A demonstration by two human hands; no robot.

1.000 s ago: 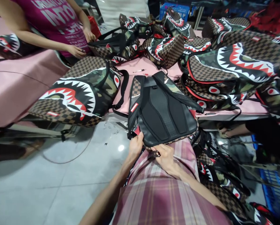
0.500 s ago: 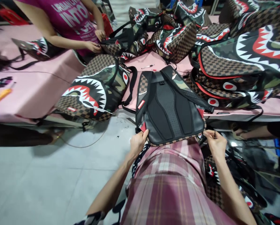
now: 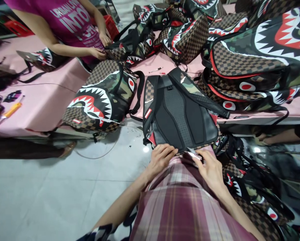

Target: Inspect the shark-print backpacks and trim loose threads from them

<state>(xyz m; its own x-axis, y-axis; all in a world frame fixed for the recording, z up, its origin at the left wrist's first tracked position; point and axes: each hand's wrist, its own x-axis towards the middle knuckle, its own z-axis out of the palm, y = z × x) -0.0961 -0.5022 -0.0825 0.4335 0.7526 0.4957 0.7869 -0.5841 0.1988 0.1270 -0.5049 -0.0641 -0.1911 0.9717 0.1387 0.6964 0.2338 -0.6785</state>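
A backpack (image 3: pixel 165 113) lies back panel up at the pink table's edge, with its padded black back and straps showing and its bottom edge against my plaid apron (image 3: pixel 175 207). My left hand (image 3: pixel 163 157) is closed over that bottom edge, fingers on top and thumb hidden. In my right hand (image 3: pixel 210 169) is a small pointed silver tool (image 3: pixel 194 154), which looks like thread snips. Its tip lies by the middle of the bottom edge; whether it touches the fabric is unclear. Brown checks trim the edge.
Shark-mouth backpacks lie left (image 3: pixel 97 97), right (image 3: pixel 255 60) and behind on the pink table (image 3: pixel 49 97). A co-worker in a purple shirt (image 3: pixel 72 20) handles one across the table. Pens (image 3: pixel 155 70) lie behind my backpack. More bags (image 3: pixel 250 187) are low at my right.
Both hands have moved inward from the bottom corners toward the middle of the backpack's lower edge. The silver tool now shows in front of my right fingers.
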